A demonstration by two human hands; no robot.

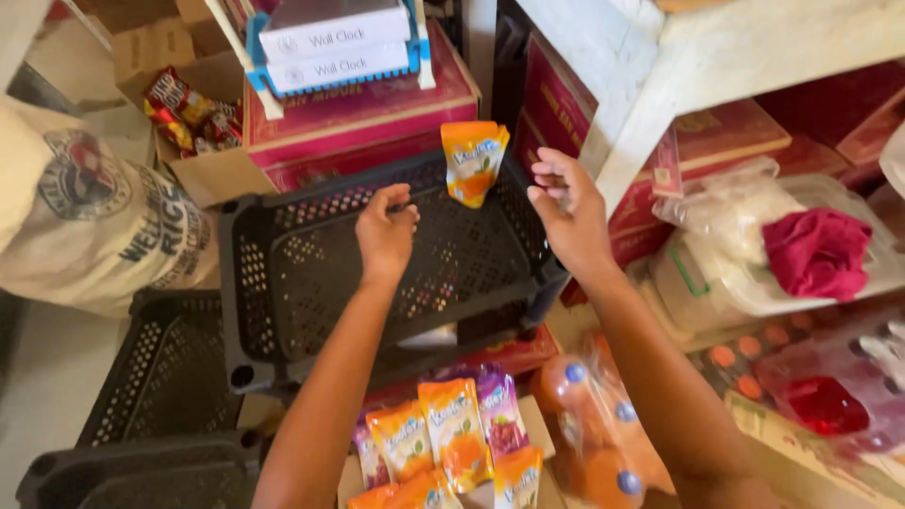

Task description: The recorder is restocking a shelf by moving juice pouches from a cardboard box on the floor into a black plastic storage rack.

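We are stocking black crate [283, 283] at frame centre; orange juice pouch [474, 160] leaning inside, upper centre; left hand [385, 231] clenched, empty; right hand [566, 212] released, fingers spread; next we judge: grasping another pouch, lower centre.

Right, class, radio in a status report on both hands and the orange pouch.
Left hand closed, over the black crate. Right hand open, empty. Orange pouch upright against the crate's back wall. Nothing in between.
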